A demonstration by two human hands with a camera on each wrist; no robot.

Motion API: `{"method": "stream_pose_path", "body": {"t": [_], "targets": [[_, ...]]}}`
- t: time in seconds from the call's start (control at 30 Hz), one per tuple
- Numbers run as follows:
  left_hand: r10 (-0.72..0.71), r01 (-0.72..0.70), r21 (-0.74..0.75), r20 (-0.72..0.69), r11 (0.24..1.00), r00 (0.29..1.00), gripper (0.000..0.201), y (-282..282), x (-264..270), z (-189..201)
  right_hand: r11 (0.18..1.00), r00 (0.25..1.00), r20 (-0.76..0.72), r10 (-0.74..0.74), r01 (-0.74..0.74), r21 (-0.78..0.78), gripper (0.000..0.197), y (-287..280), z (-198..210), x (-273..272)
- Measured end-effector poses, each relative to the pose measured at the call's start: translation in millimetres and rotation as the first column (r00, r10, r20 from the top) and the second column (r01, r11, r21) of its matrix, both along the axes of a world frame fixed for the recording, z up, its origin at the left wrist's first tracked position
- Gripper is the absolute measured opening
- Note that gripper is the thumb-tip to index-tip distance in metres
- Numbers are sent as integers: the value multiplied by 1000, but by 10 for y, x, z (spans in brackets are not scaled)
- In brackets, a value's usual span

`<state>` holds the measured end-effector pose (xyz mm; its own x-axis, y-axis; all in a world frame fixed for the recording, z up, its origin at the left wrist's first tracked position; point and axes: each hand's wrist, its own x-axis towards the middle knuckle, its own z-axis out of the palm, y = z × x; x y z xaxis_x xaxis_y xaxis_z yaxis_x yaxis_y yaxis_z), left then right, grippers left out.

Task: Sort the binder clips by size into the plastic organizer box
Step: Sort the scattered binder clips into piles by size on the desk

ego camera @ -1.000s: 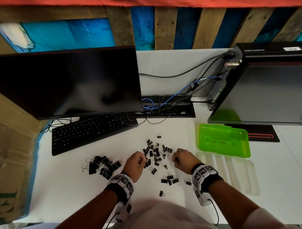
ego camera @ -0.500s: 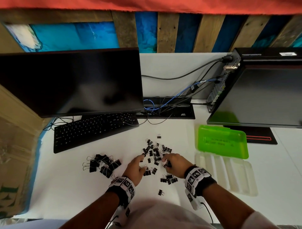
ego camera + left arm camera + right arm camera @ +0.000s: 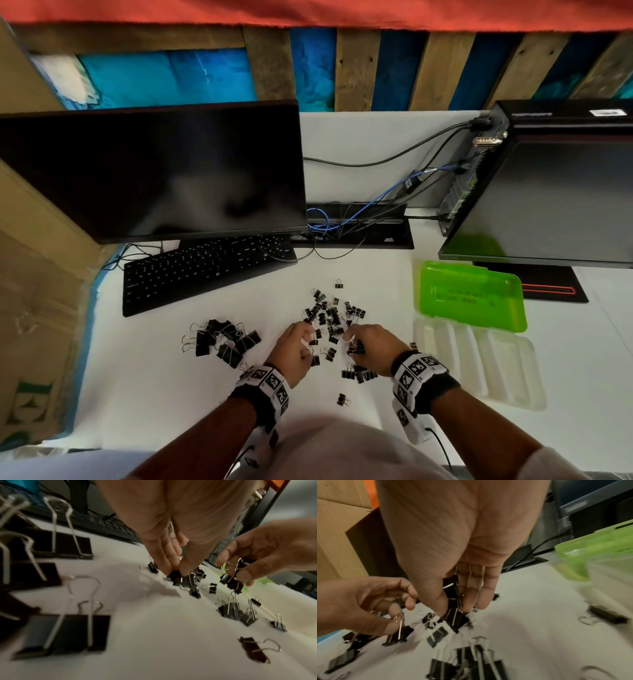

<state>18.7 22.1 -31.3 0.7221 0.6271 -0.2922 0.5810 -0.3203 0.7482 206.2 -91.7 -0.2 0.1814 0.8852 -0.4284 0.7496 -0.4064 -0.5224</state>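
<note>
Small black binder clips (image 3: 332, 315) lie scattered mid-desk, and a group of large clips (image 3: 222, 342) sits to their left. My left hand (image 3: 308, 339) is at the near edge of the small pile; in the left wrist view it (image 3: 176, 573) pinches a small clip (image 3: 177, 579) that is on the desk. My right hand (image 3: 352, 346) holds several small clips (image 3: 453, 616) bunched between thumb and fingers just above the desk. The clear organizer tray (image 3: 479, 363) lies right of my right hand, with its open green lid (image 3: 472, 298) behind it.
A black keyboard (image 3: 205, 270) and a monitor (image 3: 154, 171) stand behind the clips on the left. A computer case (image 3: 548, 198) and cables (image 3: 359, 222) are at the back right. A cardboard box (image 3: 34, 308) stands at the far left.
Both hands have moved forward into the small-clip pile. The right hand has gathered clips into its fingers, and the left hand's fingers have closed on one.
</note>
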Motion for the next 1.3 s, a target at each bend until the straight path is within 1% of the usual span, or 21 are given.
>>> {"method": "stream_pose_path", "body": {"t": [0.1,0.23,0.33,0.43,0.5,0.57,0.67,0.77,0.83,0.87,1.0,1.07,1.17,1.23,1.3], "targets": [[60,-58,-23,54,998,997,36,9,-185,111,995,995,-26,98,-97,35,35,170,17,-226],[128,-127,-16,74,992,989,29,26,-559,254,964,965,-54,257,-252,80,33,412,17,-636],[210,-211,25,39,977,977,39,31,-935,217,937,933,-84,350,-348,38,33,523,-61,-929],[222,-222,-15,-5,975,975,45,-27,-1264,114,871,871,-102,481,-488,-60,28,579,-169,-1166],[184,-185,-11,-60,983,981,34,-72,-1410,70,829,835,-120,537,-549,-110,29,594,-197,-1286],[172,-171,23,-74,985,982,22,-87,-1490,47,821,825,-133,549,-562,-97,32,606,-217,-1373],[161,-156,56,-94,986,982,23,-70,-1511,22,844,837,-140,529,-536,-17,34,615,-235,-1450],[114,-104,95,-105,990,988,39,-47,-1478,63,854,844,-139,518,-520,28,40,597,-210,-1442],[90,-81,107,-87,991,992,51,-9,-1413,121,866,857,-119,501,-497,64,38,572,-171,-1363],[78,-66,125,-94,990,992,54,17,-1365,145,879,872,-113,477,-470,80,35,557,-162,-1299],[68,-49,207,-85,977,994,51,130,-1084,184,944,943,-72,325,-319,90,29,450,-163,-914],[17,-3,220,-59,976,998,44,164,-907,191,970,972,-37,234,-230,80,30,365,-145,-688],[-81,86,211,-30,974,996,34,185,-601,166,988,989,58,140,-143,63,29,219,-127,-353],[-126,139,195,-78,971,989,32,206,-399,128,994,990,108,86,-92,57,30,141,-136,-158],[-142,165,147,-157,975,977,39,234,-211,95,997,989,147,34,-43,58,28,94,-150,-2]]}}
